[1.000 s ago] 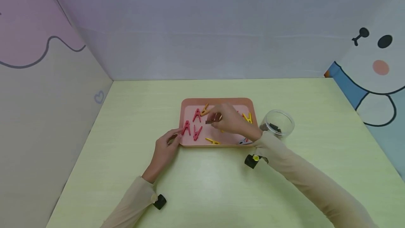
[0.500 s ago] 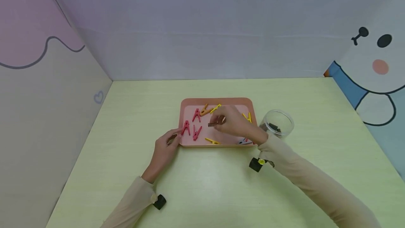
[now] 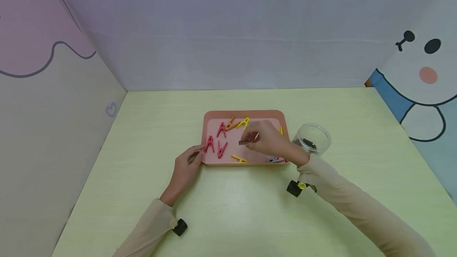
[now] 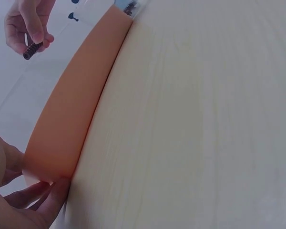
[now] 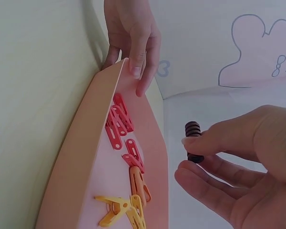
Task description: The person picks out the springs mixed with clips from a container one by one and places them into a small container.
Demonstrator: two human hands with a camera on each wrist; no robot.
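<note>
My right hand (image 3: 267,137) pinches a dark coiled spring (image 5: 192,129) between thumb and fingertips, held above the pink tray (image 3: 246,113). At the tray's near left corner, my left hand (image 3: 186,166) grips the wall, with the thumb and fingers on either side of it. Inside the tray lie several red clothespins (image 3: 221,150), an orange clothespin (image 3: 231,124) and yellow clothespins (image 3: 243,122). A grey-blue clothespin (image 3: 275,159) near the tray's front right is partly hidden by the right forearm.
Right of the tray stands a clear round jar (image 3: 325,137) with dark springs (image 3: 308,143) inside. The pale wooden table (image 3: 228,205) extends around the tray. Printed walls (image 3: 228,50) border its back and sides.
My right hand has moved slightly right and toward me with the spring, uncovering the yellow clothespin at the back of the tray. The left hand has stayed in place.
</note>
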